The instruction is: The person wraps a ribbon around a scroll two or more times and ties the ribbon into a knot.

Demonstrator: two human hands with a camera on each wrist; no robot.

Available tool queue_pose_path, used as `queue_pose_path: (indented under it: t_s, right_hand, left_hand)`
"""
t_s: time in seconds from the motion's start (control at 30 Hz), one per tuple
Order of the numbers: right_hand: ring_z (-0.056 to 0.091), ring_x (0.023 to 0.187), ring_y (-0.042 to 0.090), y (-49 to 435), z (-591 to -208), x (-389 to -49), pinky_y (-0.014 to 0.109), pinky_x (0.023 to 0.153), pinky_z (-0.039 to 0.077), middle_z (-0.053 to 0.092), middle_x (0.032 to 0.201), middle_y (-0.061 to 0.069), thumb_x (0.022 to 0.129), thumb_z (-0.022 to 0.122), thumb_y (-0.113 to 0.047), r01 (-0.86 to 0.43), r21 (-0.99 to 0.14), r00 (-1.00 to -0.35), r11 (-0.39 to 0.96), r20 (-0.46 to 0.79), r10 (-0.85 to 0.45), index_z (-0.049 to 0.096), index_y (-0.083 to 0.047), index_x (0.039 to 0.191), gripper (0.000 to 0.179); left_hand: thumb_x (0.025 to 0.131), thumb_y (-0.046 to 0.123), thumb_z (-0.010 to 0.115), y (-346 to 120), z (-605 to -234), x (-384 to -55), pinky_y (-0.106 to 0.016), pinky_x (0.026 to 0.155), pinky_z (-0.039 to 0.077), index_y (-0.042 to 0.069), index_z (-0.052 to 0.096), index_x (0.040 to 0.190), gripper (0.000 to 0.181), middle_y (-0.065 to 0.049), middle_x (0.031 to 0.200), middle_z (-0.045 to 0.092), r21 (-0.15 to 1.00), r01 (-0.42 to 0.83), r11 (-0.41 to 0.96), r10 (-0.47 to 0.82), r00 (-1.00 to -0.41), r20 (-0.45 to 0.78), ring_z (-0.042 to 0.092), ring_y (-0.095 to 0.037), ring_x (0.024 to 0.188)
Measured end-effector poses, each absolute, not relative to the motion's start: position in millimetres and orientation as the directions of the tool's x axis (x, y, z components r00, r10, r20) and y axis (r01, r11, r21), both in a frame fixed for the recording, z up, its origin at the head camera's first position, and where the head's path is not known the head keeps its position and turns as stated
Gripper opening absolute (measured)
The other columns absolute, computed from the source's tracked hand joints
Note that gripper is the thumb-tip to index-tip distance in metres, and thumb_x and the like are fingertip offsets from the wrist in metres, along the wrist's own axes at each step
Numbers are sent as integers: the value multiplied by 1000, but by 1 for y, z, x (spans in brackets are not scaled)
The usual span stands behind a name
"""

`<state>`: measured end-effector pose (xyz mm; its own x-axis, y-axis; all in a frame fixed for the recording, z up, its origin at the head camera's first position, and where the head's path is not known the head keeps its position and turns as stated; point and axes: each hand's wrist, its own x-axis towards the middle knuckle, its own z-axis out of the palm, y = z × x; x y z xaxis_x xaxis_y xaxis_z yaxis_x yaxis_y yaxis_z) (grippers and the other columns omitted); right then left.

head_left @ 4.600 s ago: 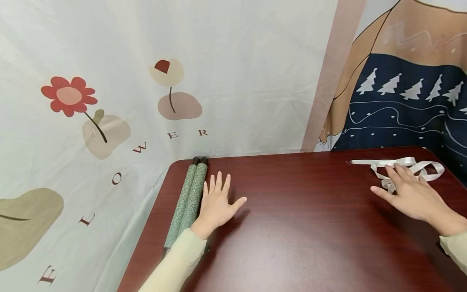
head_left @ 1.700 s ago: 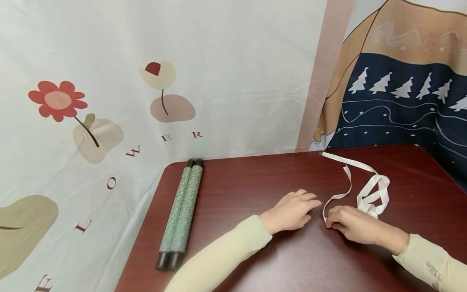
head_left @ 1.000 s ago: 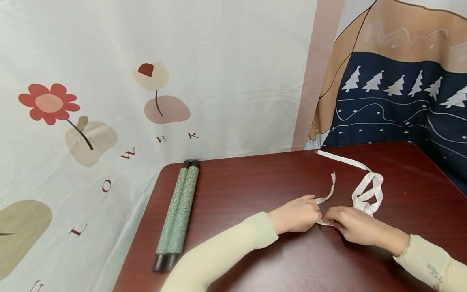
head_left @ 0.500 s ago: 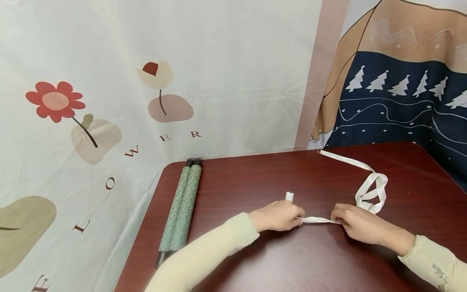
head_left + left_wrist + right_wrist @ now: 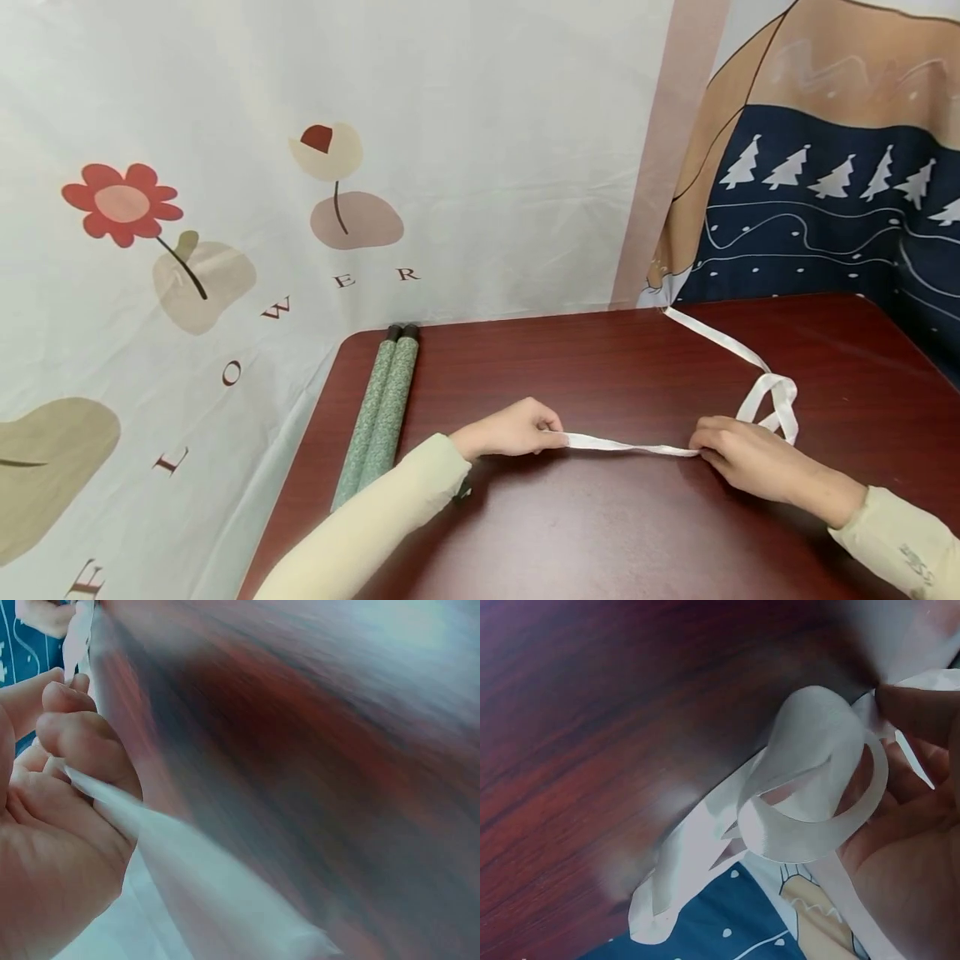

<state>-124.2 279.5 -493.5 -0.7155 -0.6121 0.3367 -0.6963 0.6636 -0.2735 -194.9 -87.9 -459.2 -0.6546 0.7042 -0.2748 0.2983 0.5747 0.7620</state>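
A white ribbon (image 5: 626,447) stretches between both hands above the dark red table. My left hand (image 5: 517,427) pinches it between thumb and fingers; in the left wrist view, the ribbon's loose end (image 5: 225,877) trails out from under the curled fingers (image 5: 90,742). My right hand (image 5: 750,458) grips the ribbon with bent fingers at the other end of that stretch. In the right wrist view, the ribbon's loops (image 5: 810,780) bunch beside the right palm (image 5: 907,855). Behind the right hand, the rest of the ribbon curls and runs to the table's far edge.
Two green speckled rods (image 5: 386,408) with black ends lie side by side at the table's left, partly covered by the left sleeve (image 5: 375,525). The table (image 5: 600,533) meets a pale curtain (image 5: 525,167) with flower prints at the back. A navy tree-print cloth (image 5: 810,217) hangs at right.
My left hand left the rods, took the ribbon beside the right hand, then drew leftward, lengthening the stretch between them. Earlier the right hand moved from the ribbon pile toward the table's middle and gripped it.
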Motion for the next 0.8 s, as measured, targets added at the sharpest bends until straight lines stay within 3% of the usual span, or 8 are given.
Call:
queue_pose_path:
  t_s: [0.23, 0.47, 0.8]
  right_hand:
    - [56, 72, -3, 294, -499, -129, 23, 58, 51, 59, 84, -17, 71, 88, 5, -710, -229, -692, 666, 401, -600, 74, -21, 87, 34]
    - [57, 72, -3, 308, -499, -133, 20, 60, 51, 61, 83, -14, 66, 90, 8, -695, -185, -694, 694, 422, -583, 74, -17, 86, 36]
    - [59, 74, 14, 329, -493, -136, 36, 61, 54, 60, 83, -8, 63, 83, 10, -628, -61, -736, 776, 372, -566, 73, -15, 85, 34]
  left_hand:
    - [100, 22, 71, -116, -463, -193, -22, 56, 31, 6, 75, 83, 25, 11, 60, 44, 771, 225, 595, 643, -709, -289, 37, -5, 58]
    - [103, 18, 65, -138, -467, -193, -22, 55, 34, 7, 76, 85, 24, 9, 58, 45, 782, 184, 595, 613, -734, -294, 40, -6, 57]
    - [99, 11, 61, -158, -471, -194, -22, 51, 27, -6, 66, 82, 25, 5, 56, 40, 853, -9, 522, 565, -745, -354, 32, -8, 52]
